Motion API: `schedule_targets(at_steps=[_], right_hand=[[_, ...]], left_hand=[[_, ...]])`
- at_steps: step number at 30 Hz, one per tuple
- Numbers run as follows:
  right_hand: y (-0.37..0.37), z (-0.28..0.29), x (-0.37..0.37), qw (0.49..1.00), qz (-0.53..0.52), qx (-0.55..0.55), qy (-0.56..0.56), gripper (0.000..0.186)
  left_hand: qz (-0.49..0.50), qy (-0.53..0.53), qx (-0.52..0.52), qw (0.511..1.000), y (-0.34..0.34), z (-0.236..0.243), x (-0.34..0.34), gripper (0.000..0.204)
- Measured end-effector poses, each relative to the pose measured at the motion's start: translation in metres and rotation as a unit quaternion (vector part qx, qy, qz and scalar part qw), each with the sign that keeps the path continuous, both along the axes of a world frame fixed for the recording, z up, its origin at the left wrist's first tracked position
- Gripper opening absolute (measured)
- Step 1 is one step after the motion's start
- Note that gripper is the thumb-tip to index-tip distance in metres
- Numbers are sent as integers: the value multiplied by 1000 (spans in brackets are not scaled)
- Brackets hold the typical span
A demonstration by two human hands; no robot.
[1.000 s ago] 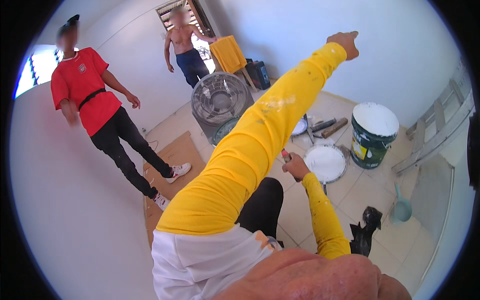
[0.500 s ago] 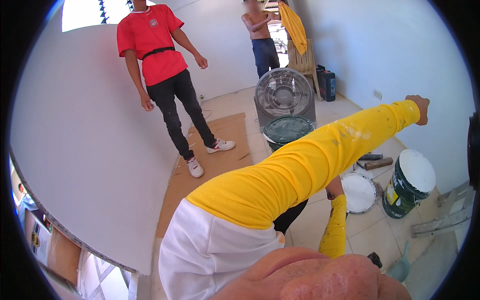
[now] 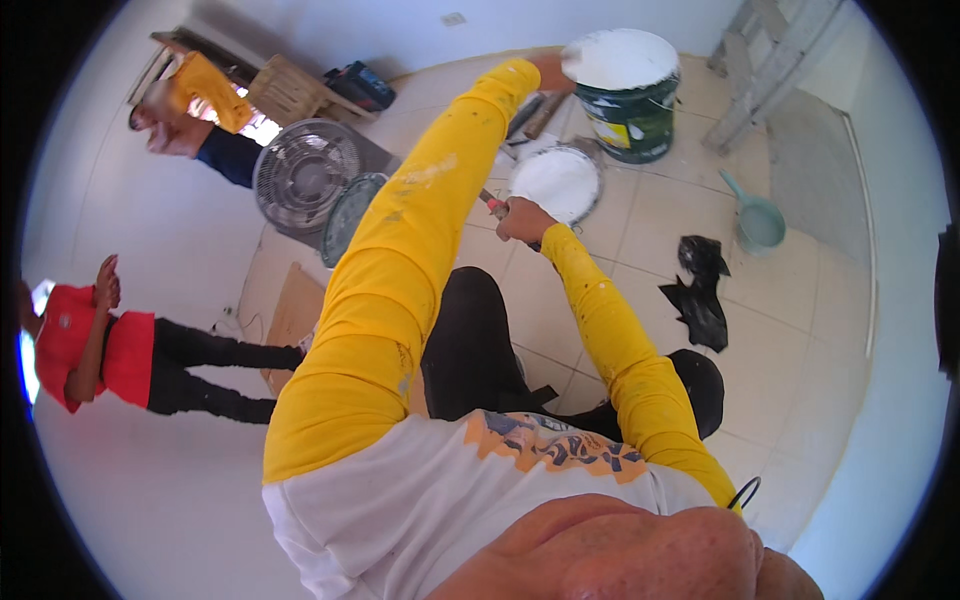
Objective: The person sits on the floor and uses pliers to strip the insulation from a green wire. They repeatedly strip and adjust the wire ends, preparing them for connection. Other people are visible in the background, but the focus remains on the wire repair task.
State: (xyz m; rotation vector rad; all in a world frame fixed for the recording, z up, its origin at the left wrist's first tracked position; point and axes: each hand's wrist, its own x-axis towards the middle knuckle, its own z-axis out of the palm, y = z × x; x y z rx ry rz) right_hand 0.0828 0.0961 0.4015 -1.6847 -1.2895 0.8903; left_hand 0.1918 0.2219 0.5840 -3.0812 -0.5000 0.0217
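My left arm reaches forward, and my left hand (image 3: 550, 72) is at the left side of a dark green bucket (image 3: 625, 125) with a white top; its fingers are unclear. My right hand (image 3: 520, 220) is closed on a tool (image 3: 489, 201) with a red part, probably a scraper, near a round lid (image 3: 555, 185) coated white on the tiles. A wooden block (image 3: 543, 117) and a dark bar lie behind the lid. A pale green dipper (image 3: 760, 225) and crumpled black plastic (image 3: 700, 310) lie to the right.
A fan (image 3: 305, 175) stands behind another green-lidded bucket (image 3: 350, 215). A ladder (image 3: 745, 100) leans at the right. A person in red (image 3: 80, 350) stands left near cardboard (image 3: 290, 330). A shirtless co-worker (image 3: 170, 125) stands by a wooden chair (image 3: 275, 85) with yellow cloth (image 3: 210, 90).
The view has swung down and round toward the floor. My left hand has come down from pointing at the wall to the bucket. The person in red has raised a hand.
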Motion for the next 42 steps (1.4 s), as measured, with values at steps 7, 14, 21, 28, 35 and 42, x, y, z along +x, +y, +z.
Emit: schedule_targets(at_steps=[7,14,21,28,35,42], right_hand=[[-43,-37,39,988,-124,-89,-6,44],[-74,-65,79,928,-304,-174,-124,43],[-57,-89,67,912,-259,-171,-268,39],[11,-93,58,885,-104,-170,-421,41],[55,-81,87,852,-146,-262,-429,38],[48,-53,69,850,-131,-222,-461,38]], left_hand=[[-74,130,2,989,10,-114,19,80],[20,68,-78,994,26,-177,-26,72],[137,353,-251,891,20,-304,-146,44],[80,258,-275,923,45,-268,-185,49],[47,255,-309,915,68,-306,-194,51],[20,215,-317,923,58,-340,-171,61]])
